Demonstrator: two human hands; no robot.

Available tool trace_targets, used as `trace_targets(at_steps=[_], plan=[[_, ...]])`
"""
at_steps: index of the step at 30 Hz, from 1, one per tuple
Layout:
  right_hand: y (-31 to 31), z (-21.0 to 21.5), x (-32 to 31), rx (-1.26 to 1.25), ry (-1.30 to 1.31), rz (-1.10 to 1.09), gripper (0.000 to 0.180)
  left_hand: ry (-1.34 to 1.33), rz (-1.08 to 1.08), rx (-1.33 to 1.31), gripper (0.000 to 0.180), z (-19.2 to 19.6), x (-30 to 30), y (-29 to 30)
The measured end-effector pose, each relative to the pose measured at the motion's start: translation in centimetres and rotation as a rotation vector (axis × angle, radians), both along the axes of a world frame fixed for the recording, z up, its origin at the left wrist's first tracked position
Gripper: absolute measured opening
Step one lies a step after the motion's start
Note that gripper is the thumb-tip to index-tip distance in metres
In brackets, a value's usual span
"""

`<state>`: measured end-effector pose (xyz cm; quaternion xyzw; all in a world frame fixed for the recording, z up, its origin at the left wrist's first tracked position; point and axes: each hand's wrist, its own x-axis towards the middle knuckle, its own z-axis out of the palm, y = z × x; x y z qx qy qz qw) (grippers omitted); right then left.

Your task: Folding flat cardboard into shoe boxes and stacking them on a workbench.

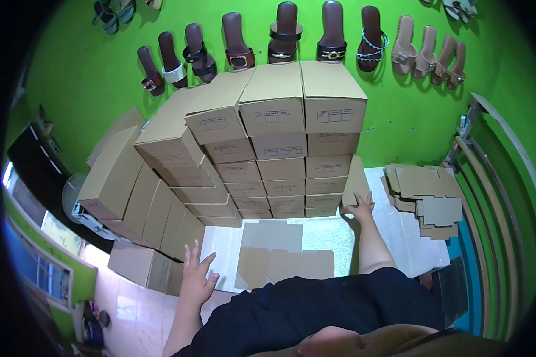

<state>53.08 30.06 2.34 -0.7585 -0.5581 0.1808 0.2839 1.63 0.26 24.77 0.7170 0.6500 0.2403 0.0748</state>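
Observation:
My left hand is raised with its fingers spread, holding nothing, near the side of the left-hand row of boxes. On the right, my right hand spans the near end of a plain cardboard box, thumb on one side and fingers on the other. That box stands low against the right side of a tall stack of closed cardboard boxes, which have small printed panels on their ends. Flat cardboard pieces lie on the white table between my hands.
A pile of flat, cut cardboard lies at the right of the table. More boxes stand along the left. Sandals hang on the green wall behind the stack. Long rails run along the right.

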Motion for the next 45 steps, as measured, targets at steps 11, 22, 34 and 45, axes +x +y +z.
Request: trace_targets(at_steps=[11,22,34,45], plan=[[-0.3,-2.3,-2.7,0.157,0.036,-0.007,0.048,0.041,0.049,-0.054,0.059,-0.7,-1.9,-1.1],[-5.1,0.0,-10.7,0.487,0.039,-0.353,0.057,-0.019,-0.033,0.245,0.048,0.9,-10.2,-3.1],[-19.8,10.6,-39.6,0.864,-0.29,0.942,0.07,0.109,0.203,0.74,0.032,-0.5,-28.8,-8.8],[-25.8,11.4,-56.3,0.725,-0.244,1.338,0.098,-0.669,0.392,0.53,0.065,-10.9,-44.1,-8.7]])
